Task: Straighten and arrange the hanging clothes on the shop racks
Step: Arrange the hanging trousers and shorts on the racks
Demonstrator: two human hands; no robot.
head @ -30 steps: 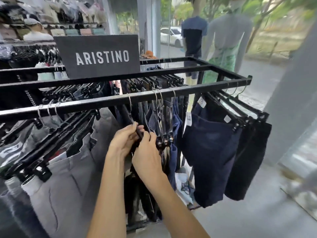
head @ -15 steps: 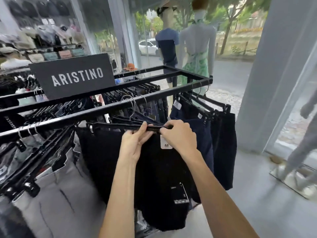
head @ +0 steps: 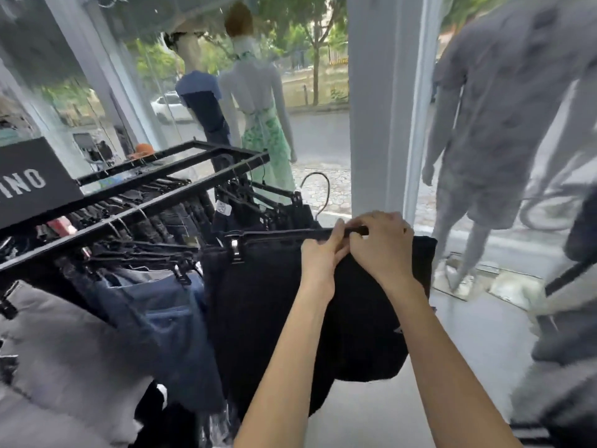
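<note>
lifted off the rack (head: 168,202), black shorts' hanger (head: 290,233) sits pinched in both hands' closed fingers (head: 336,236)

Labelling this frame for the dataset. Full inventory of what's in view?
black shorts: one, black, clipped to the hanger held in front of the rack
clip hanger: one, black with a wire hook, off the rail, held at its right end
rack: one, black metal frame, left
hanging clothes: many, grey, blue denim and dark, on the rack; count unclear
brand sign: one, black with white letters, on top of the rack, cut off at the left edge
mannequins: three, at the window; one in a green skirt, one in a blue top, one in grey on the right
white pillar: one, centre
white car: one, outside
left hand: grip on the hanger bar
right hand: grip on the hanger's right end
</note>
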